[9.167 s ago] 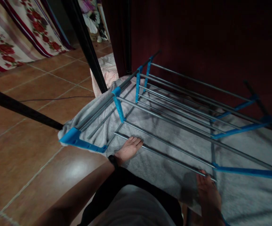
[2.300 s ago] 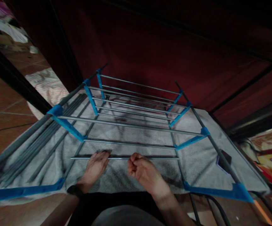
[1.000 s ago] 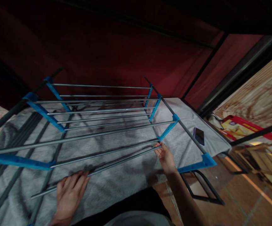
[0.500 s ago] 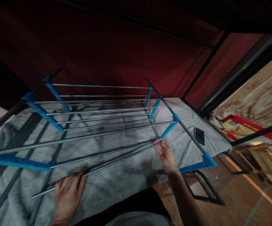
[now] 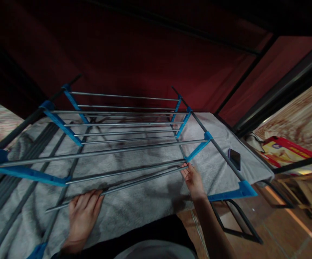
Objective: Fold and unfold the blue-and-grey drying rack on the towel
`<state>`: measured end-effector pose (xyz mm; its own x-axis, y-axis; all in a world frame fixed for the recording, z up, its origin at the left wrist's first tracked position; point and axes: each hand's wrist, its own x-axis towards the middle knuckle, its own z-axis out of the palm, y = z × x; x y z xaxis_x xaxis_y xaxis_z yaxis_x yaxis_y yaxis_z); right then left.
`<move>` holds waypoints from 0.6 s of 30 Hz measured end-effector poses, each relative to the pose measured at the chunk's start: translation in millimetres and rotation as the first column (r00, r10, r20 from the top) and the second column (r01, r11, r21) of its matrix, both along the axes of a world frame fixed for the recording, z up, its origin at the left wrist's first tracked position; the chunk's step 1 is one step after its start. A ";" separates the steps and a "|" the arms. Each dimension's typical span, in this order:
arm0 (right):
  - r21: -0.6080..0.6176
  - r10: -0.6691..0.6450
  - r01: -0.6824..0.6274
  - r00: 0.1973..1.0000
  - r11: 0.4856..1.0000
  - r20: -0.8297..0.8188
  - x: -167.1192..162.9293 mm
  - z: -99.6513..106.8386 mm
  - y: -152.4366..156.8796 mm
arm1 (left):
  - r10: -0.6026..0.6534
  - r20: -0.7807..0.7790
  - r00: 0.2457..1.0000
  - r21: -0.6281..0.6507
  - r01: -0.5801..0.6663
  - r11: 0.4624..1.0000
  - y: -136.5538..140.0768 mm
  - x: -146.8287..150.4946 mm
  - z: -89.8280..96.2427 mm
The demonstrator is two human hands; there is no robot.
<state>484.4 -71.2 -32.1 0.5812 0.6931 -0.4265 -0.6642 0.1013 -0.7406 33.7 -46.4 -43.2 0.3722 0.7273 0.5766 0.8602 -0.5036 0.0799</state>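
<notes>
A loose grey metal rod (image 5: 142,181) slants across the front of a rack frame. My left hand (image 5: 84,214) is wrapped over it near its left end, which sticks out past the fingers. At the other end, the fingers of my right hand (image 5: 193,180) pinch the rod close to the lower tip of a blue plastic bracket (image 5: 197,151). Behind it, the rack has several rods (image 5: 112,154) fixed between blue brackets on the left and right. Another blue bracket (image 5: 233,194) on the near right side carries no rod.
A grey blanket (image 5: 145,201) covers the surface under the rack. On it lie a phone (image 5: 234,159) at right and several dark tubes (image 5: 23,165) at left. A red and yellow box (image 5: 291,151) and a wooden stool (image 5: 304,190) stand farther right.
The view has shifted, so the rack appears slightly farther right. Both hands keep hold of the rod, whose right end stays near the bracket's lower tip.
</notes>
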 end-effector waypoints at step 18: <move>0.060 -0.011 0.008 0.999 0.998 0.034 -3.2 -4.8 0.4 | -0.036 0.029 0.999 0.032 0.035 0.999 3.3 -1.1 -2.7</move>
